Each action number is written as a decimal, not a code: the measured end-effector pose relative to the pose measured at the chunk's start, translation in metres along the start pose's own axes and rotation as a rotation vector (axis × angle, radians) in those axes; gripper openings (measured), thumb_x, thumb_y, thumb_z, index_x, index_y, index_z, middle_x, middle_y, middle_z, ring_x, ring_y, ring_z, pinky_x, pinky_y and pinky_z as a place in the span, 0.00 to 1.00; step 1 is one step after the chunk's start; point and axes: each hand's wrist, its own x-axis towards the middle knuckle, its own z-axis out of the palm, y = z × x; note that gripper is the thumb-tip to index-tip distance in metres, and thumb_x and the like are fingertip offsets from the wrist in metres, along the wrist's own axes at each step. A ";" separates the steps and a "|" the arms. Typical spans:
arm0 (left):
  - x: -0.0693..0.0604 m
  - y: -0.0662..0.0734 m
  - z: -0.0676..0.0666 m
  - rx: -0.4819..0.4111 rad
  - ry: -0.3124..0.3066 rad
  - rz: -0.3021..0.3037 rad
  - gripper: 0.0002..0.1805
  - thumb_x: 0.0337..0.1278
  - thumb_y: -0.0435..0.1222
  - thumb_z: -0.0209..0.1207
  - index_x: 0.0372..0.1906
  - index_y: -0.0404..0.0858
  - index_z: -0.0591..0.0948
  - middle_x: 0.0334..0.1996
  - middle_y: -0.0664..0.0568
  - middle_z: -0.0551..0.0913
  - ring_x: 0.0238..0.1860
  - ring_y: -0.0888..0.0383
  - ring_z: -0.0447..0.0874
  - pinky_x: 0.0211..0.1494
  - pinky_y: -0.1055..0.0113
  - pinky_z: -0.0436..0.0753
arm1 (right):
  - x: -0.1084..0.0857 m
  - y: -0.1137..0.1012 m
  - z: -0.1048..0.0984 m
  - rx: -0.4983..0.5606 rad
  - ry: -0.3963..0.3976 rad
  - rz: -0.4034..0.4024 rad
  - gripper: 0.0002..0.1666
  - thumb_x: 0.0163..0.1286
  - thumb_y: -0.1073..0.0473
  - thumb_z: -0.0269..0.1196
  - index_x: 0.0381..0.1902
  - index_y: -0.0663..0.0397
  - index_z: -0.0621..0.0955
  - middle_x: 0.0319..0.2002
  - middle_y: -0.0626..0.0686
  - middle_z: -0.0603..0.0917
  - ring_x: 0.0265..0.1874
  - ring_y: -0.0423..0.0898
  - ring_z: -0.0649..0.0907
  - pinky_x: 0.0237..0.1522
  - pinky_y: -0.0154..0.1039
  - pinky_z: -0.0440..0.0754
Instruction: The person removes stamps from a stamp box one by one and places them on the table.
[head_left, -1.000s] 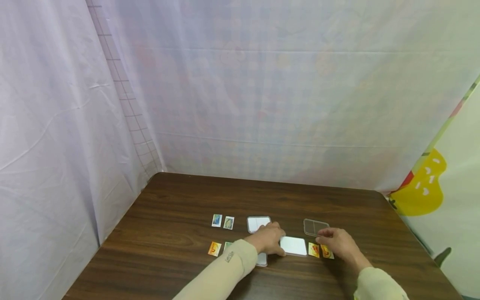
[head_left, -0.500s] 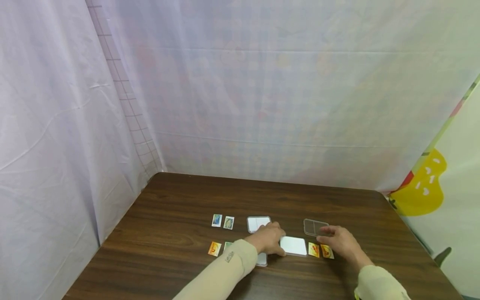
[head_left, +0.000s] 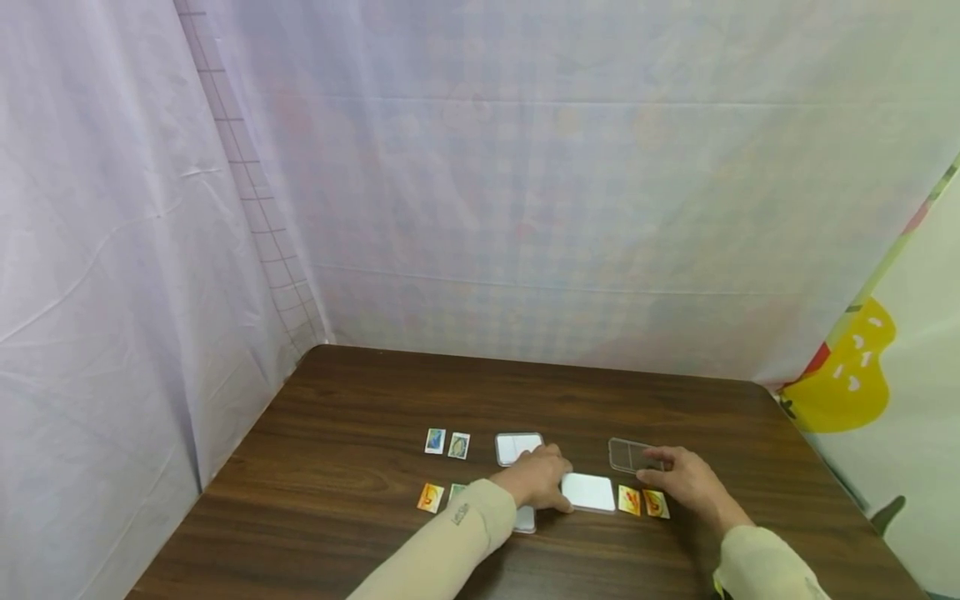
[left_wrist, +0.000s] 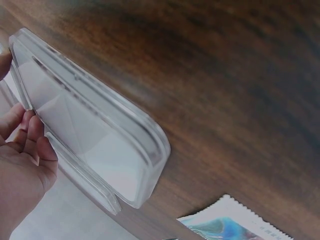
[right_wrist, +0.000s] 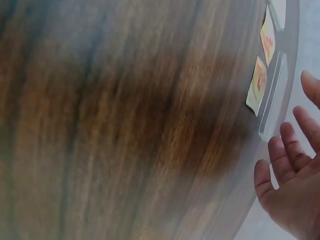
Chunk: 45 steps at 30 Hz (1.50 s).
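Observation:
My left hand [head_left: 536, 482] holds the left end of a clear plastic case with a white insert [head_left: 588, 492], thumb at the near corner and a finger at the far one. Its fingers also lie close by another clear case [left_wrist: 90, 130] in the left wrist view. My right hand [head_left: 686, 483] hovers with loose, parted fingers and nothing in them. They are by the right end of a clear lid [head_left: 627, 455], apart from it in the right wrist view [right_wrist: 275, 100]. Two orange-yellow stamps [head_left: 628, 500] [head_left: 656, 503] lie just right of the white-insert case.
Two bluish stamps [head_left: 435, 441] [head_left: 459, 446] lie at the left, with an orange stamp [head_left: 430, 497] and a partly hidden green one [head_left: 455, 490] nearer. White-insert cases stand behind [head_left: 517, 447] and under my left forearm [head_left: 526, 520]. The dark wood table [head_left: 360, 417] ends at white curtains.
My right hand has drawn slightly back and up from the right-hand orange stamp, uncovering it, and its fingers have opened. My left hand and the case have stayed put.

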 end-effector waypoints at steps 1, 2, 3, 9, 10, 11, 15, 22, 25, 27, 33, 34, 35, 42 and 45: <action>0.000 0.000 0.000 0.002 0.001 0.001 0.26 0.45 0.52 0.73 0.51 0.46 0.84 0.46 0.58 0.77 0.47 0.63 0.72 0.50 0.67 0.71 | 0.001 0.001 0.000 -0.002 -0.004 -0.004 0.30 0.63 0.53 0.70 0.55 0.71 0.79 0.45 0.64 0.83 0.41 0.53 0.80 0.43 0.47 0.76; 0.000 0.000 0.000 0.002 0.002 0.002 0.26 0.45 0.52 0.73 0.51 0.46 0.84 0.46 0.58 0.77 0.47 0.63 0.72 0.49 0.67 0.71 | 0.003 0.002 0.000 -0.003 -0.009 -0.009 0.31 0.63 0.52 0.70 0.55 0.71 0.79 0.44 0.63 0.83 0.40 0.52 0.79 0.42 0.46 0.75; 0.000 0.000 0.000 0.003 0.002 0.003 0.27 0.45 0.52 0.73 0.51 0.46 0.84 0.46 0.58 0.77 0.47 0.63 0.72 0.49 0.67 0.71 | 0.004 0.002 -0.001 -0.005 -0.013 -0.013 0.32 0.63 0.52 0.70 0.56 0.71 0.79 0.43 0.61 0.83 0.40 0.52 0.79 0.41 0.46 0.75; 0.001 -0.001 0.000 0.001 0.004 0.005 0.26 0.45 0.52 0.73 0.50 0.46 0.84 0.46 0.59 0.77 0.47 0.63 0.72 0.49 0.67 0.71 | 0.009 0.008 -0.003 -0.025 -0.037 -0.042 0.35 0.62 0.50 0.71 0.57 0.71 0.78 0.44 0.61 0.82 0.41 0.53 0.79 0.43 0.50 0.76; 0.001 -0.001 0.000 0.004 0.006 0.006 0.25 0.45 0.52 0.73 0.49 0.47 0.84 0.45 0.59 0.77 0.46 0.63 0.72 0.48 0.67 0.71 | 0.009 0.009 -0.004 -0.029 -0.040 -0.048 0.35 0.62 0.49 0.71 0.57 0.71 0.78 0.45 0.62 0.81 0.42 0.54 0.79 0.44 0.51 0.76; 0.001 -0.001 0.000 0.006 0.008 0.008 0.24 0.45 0.52 0.73 0.48 0.47 0.85 0.44 0.59 0.77 0.46 0.63 0.72 0.48 0.67 0.71 | 0.009 0.010 -0.004 -0.034 -0.041 -0.052 0.36 0.61 0.49 0.71 0.57 0.71 0.78 0.46 0.63 0.81 0.43 0.55 0.79 0.45 0.53 0.76; 0.001 0.000 0.000 0.016 0.011 0.012 0.23 0.45 0.52 0.73 0.46 0.47 0.85 0.43 0.59 0.77 0.45 0.63 0.72 0.46 0.68 0.71 | 0.011 0.014 -0.005 -0.034 -0.048 -0.060 0.36 0.60 0.48 0.72 0.58 0.70 0.78 0.48 0.64 0.81 0.44 0.56 0.79 0.46 0.54 0.75; 0.000 0.001 -0.002 0.003 -0.003 0.002 0.24 0.46 0.52 0.73 0.49 0.47 0.84 0.44 0.59 0.76 0.45 0.64 0.72 0.48 0.68 0.71 | 0.014 0.021 -0.007 -0.029 -0.060 -0.086 0.36 0.59 0.49 0.72 0.57 0.70 0.78 0.49 0.64 0.81 0.45 0.56 0.79 0.46 0.54 0.75; 0.000 0.000 -0.001 -0.001 0.002 -0.001 0.24 0.45 0.52 0.73 0.48 0.47 0.85 0.43 0.60 0.76 0.45 0.64 0.72 0.47 0.68 0.71 | 0.016 0.023 -0.006 -0.029 -0.059 -0.093 0.37 0.58 0.50 0.73 0.57 0.71 0.77 0.51 0.67 0.80 0.47 0.60 0.79 0.50 0.59 0.74; 0.000 -0.001 -0.001 -0.004 0.003 -0.005 0.25 0.45 0.52 0.73 0.49 0.47 0.85 0.43 0.60 0.76 0.45 0.64 0.72 0.48 0.68 0.71 | 0.017 0.024 -0.005 -0.044 -0.050 -0.098 0.38 0.57 0.50 0.74 0.57 0.72 0.77 0.53 0.71 0.78 0.50 0.64 0.78 0.53 0.63 0.72; -0.001 -0.001 -0.001 0.004 0.004 -0.006 0.25 0.45 0.52 0.73 0.49 0.47 0.84 0.43 0.60 0.76 0.45 0.64 0.72 0.47 0.68 0.71 | 0.022 0.028 -0.004 -0.069 -0.030 -0.101 0.43 0.56 0.50 0.75 0.59 0.76 0.74 0.57 0.77 0.73 0.56 0.72 0.73 0.56 0.68 0.68; -0.001 -0.001 -0.001 0.004 0.005 -0.005 0.24 0.45 0.52 0.73 0.48 0.47 0.85 0.43 0.60 0.76 0.45 0.64 0.72 0.47 0.68 0.71 | 0.024 0.029 -0.004 -0.071 -0.028 -0.102 0.43 0.56 0.50 0.75 0.59 0.76 0.74 0.57 0.77 0.73 0.56 0.72 0.73 0.56 0.68 0.68; 0.000 -0.001 -0.001 0.005 0.005 -0.005 0.24 0.45 0.52 0.73 0.48 0.47 0.85 0.43 0.60 0.76 0.46 0.64 0.72 0.47 0.68 0.71 | 0.025 0.029 -0.004 -0.078 -0.025 -0.105 0.43 0.56 0.50 0.75 0.59 0.76 0.74 0.57 0.77 0.73 0.56 0.72 0.73 0.56 0.68 0.68; 0.001 -0.001 0.000 0.006 0.002 -0.008 0.28 0.46 0.52 0.73 0.54 0.47 0.84 0.45 0.59 0.77 0.47 0.64 0.72 0.49 0.68 0.71 | 0.028 0.033 -0.005 -0.157 -0.021 -0.121 0.44 0.54 0.46 0.75 0.60 0.72 0.75 0.56 0.77 0.73 0.56 0.74 0.71 0.55 0.69 0.68; 0.001 -0.001 0.000 0.003 0.002 -0.006 0.27 0.46 0.52 0.73 0.53 0.47 0.84 0.45 0.59 0.77 0.46 0.63 0.72 0.49 0.68 0.71 | 0.030 0.035 -0.004 -0.188 -0.029 -0.119 0.45 0.54 0.45 0.75 0.60 0.71 0.75 0.57 0.76 0.72 0.55 0.74 0.70 0.53 0.70 0.68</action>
